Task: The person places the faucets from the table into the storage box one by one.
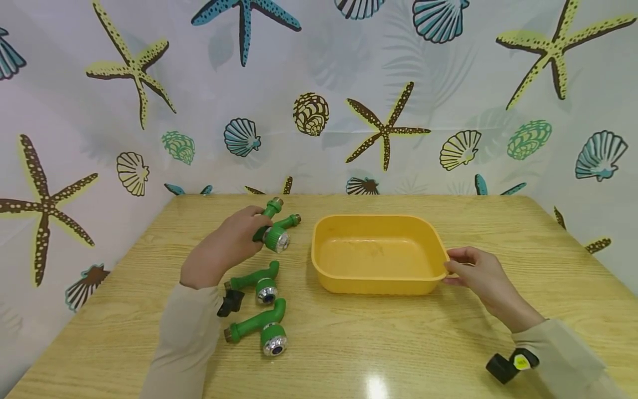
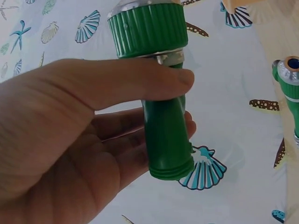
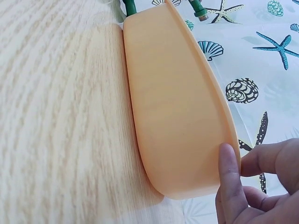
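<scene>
Nearest on the desk [image 1: 379, 343], two green nozzles [image 1: 259, 327] are left lying (one behind the other). Further back, a third green nozzle [image 1: 273, 233] is pinched between the thumb and curled fingers of the left hand [image 1: 226, 246], just left of the yellow tub [image 1: 349, 280], whose right rim is pinched by the right hand [image 1: 480, 277]. The smooth barrel could be let slip from so light a grip, and the tub could be tipped if its rim were pulled.
</scene>
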A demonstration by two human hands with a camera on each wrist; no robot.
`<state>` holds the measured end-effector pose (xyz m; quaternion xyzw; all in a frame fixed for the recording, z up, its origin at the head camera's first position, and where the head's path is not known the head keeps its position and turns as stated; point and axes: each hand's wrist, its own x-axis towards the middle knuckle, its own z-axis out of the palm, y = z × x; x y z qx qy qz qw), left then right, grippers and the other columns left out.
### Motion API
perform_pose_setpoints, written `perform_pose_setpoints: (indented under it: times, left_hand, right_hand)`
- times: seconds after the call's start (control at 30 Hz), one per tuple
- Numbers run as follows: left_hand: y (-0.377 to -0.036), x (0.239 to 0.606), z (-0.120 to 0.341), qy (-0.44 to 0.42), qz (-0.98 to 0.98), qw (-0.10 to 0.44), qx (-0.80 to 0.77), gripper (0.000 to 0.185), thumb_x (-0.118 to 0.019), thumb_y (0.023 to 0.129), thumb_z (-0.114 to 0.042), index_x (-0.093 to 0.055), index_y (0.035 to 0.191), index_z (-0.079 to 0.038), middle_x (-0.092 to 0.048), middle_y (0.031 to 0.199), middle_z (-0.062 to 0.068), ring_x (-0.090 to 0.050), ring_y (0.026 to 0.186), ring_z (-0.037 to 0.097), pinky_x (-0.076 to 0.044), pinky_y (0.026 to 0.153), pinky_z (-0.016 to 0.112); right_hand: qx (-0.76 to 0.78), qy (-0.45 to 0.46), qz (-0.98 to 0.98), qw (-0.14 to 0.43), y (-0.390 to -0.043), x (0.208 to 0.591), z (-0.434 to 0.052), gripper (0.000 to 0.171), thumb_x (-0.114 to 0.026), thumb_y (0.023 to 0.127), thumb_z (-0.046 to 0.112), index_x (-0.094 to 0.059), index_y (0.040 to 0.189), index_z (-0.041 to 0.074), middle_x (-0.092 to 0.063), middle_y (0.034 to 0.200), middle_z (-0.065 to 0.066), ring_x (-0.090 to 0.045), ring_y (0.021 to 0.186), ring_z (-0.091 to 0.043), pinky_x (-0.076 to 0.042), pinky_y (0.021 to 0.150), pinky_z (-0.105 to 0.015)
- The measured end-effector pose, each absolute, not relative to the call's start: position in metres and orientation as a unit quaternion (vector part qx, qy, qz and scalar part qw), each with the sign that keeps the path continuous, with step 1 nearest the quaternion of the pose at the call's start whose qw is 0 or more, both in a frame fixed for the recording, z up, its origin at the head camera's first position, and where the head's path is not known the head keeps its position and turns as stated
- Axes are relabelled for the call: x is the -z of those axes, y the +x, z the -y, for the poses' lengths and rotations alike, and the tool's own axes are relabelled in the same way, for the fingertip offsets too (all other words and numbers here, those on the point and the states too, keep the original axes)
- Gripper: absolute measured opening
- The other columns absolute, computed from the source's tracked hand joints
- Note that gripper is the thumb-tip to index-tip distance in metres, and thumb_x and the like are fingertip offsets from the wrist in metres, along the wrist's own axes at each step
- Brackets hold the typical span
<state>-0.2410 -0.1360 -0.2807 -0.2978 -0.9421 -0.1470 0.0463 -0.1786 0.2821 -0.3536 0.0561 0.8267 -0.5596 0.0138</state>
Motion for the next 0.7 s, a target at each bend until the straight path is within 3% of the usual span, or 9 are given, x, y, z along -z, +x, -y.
perform_pose_setpoints:
  times: [0.43,0.7]
  left_hand:
    - [-0.233,0.272,0.129,-0.289,0.947,0.045,0.134,0.032,-0.066,0.085,0.008,-0.065,0.117,0.004,-0.048,0.132,0.027,-0.051,0.117,0.04,-0.046,0.092,0.048]
    - [-0.229,0.272,0.125,-0.315,0.937,0.072,0.135,0.028,-0.068,0.083,0.01,-0.067,0.11,0.003,-0.053,0.126,0.026,-0.054,0.112,0.038,-0.048,0.09,0.045]
  right_hand:
    - [0.553,0.06,-0.831,0.014,-0.179,0.354,-0.282,0.044,-0.051,0.1,0.006,-0.037,0.133,-0.018,-0.046,0.124,-0.025,-0.059,0.088,-0.01,-0.055,0.075,-0.027]
    - [0.545,0.057,-0.837,0.014,-0.18,0.354,-0.282,0.043,-0.05,0.1,0.006,-0.038,0.133,-0.018,-0.046,0.123,-0.025,-0.058,0.087,-0.009,-0.055,0.075,-0.028]
